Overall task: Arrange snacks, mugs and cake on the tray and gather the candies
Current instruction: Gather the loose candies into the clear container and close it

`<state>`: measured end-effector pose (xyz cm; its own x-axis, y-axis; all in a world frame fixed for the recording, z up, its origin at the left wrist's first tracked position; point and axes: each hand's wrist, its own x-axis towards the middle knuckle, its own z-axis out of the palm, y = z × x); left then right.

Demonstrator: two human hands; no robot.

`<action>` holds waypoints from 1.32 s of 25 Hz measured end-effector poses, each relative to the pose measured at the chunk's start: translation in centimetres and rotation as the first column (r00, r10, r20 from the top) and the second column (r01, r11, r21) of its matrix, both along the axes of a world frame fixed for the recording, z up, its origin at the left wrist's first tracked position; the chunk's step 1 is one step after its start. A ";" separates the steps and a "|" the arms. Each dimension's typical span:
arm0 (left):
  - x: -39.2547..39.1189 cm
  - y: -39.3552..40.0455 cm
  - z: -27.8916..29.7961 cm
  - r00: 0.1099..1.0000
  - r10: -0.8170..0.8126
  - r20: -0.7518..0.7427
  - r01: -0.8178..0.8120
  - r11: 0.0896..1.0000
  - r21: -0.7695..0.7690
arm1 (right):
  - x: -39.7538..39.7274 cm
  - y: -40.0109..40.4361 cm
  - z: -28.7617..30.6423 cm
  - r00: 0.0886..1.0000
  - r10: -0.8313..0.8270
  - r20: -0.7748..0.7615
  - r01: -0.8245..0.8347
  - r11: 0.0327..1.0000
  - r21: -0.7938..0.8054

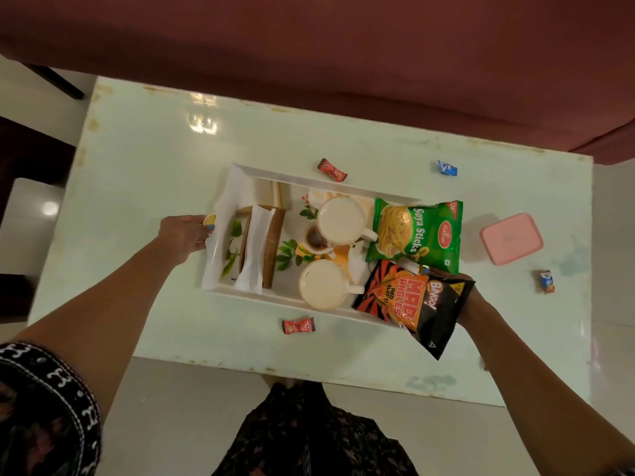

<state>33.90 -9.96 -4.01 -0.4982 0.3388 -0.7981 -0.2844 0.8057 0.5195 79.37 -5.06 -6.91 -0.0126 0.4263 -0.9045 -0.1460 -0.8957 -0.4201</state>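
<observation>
Pale glossy table (144,159), dark red sofa behind. White tray (240,180) mid-table holds wrapped cake (263,247), two mugs (338,219), green snack packet (417,233). Left hand (185,235) closed on tray's left rim. Right hand (470,302) mostly hidden under black snack packet (417,305), apparently gripping right rim; grip unclear. Tray step looks done. Four candies (332,170) scattered on table, pink box (512,238) at right; gathering them likely next, needs a freed hand.

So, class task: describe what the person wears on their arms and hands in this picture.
Both forearms are bare. The left hand has light blue nail polish and a thin ring on one finger. A dark sleeve with a white embroidered band covers the left upper arm. The right hand is mostly hidden, so nothing worn there can be told.
</observation>
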 end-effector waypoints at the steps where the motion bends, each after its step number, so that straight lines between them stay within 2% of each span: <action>1: 0.0 0.0 -0.1 1.000 -0.006 -0.003 0.006 1.000 -0.008 | 0.0 0.1 -0.1 1.000 0.002 0.001 -0.002 1.000 -0.006; 8: 0.1 0.4 -0.3 1.000 -0.019 -0.004 0.019 1.000 -0.016 | 0.2 0.1 -0.9 0.998 0.050 -0.023 -0.050 0.999 -0.017; 13: 0.1 0.5 -0.9 0.996 -0.028 -0.079 0.024 0.998 -0.052 | 0.7 0.4 0.1 0.993 0.115 -0.019 -0.115 0.993 -0.039; 16: 0.4 0.0 -1.0 0.947 -0.162 -0.278 0.122 0.980 -0.155 | 1.3 0.6 1.6 0.992 0.125 0.016 -0.125 0.992 0.002; 18: 0.8 -1.1 0.0 0.863 -0.246 -0.441 0.176 0.965 -0.193 | 1.7 0.4 2.7 0.984 0.038 0.172 -0.041 0.999 0.012; 20: 1.7 -2.6 1.2 0.828 -0.209 -0.520 0.178 0.978 -0.108 | 2.2 0.0 4.2 0.954 -0.077 0.289 0.070 0.997 0.035; 22: 3.5 -4.4 3.0 0.796 -0.170 -0.581 0.213 0.977 0.006 | 2.8 -0.8 6.0 0.942 -0.116 0.316 0.104 0.993 0.054; 24: 6.2 -6.6 5.1 0.741 -0.212 -0.637 0.341 0.936 0.085 | 3.4 -1.8 7.9 0.934 -0.111 0.338 0.083 0.992 0.095; 27: 12.1 -9.5 7.9 0.656 -0.349 -0.669 0.594 0.786 0.172 | 4.4 -2.8 9.9 0.914 -0.099 0.394 0.014 0.977 0.212; 30: 19.5 -11.5 10.1 0.684 -0.523 -0.509 0.706 0.649 0.283 | 5.6 -3.0 10.6 0.879 -0.052 0.475 -0.077 0.965 0.249; 33: 27.7 -12.8 10.8 0.671 -0.648 -0.359 0.741 0.571 0.354 | 6.9 -2.2 10.2 0.748 0.072 0.659 -0.282 0.934 0.218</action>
